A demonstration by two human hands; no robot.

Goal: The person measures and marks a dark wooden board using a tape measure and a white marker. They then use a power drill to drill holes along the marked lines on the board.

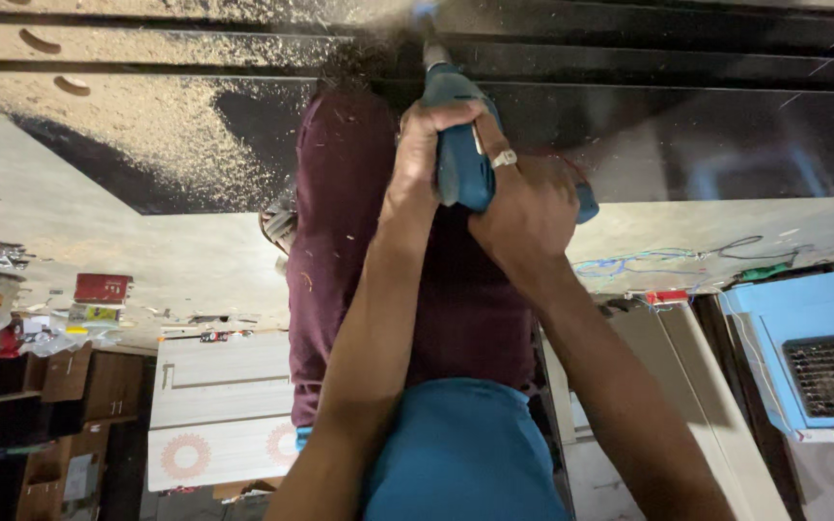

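The blue power drill (459, 145) is sitting right inside both hands, its long axis running straight away from the person, from the wrists up toward the dark glossy panel (687, 125) ahead of the knuckles. The left hand (424, 154) is wrapping closed around the near side of the drill's body, fingers curled over the top, and the right hand (523, 207) is clamping shut on the grip just behind and beside it, a ring showing on one finger. Neither hand is nearer; both are touching the tool. The drill's nose (429, 43) is pointing beyond the fingertips at the panel's far strip, where the tip is blurring too much to tell contact. Pale sawdust (156, 135) is lying scattered well off to the left of the left hand. A leg in maroon cloth (340, 251) is showing beneath the forearms.
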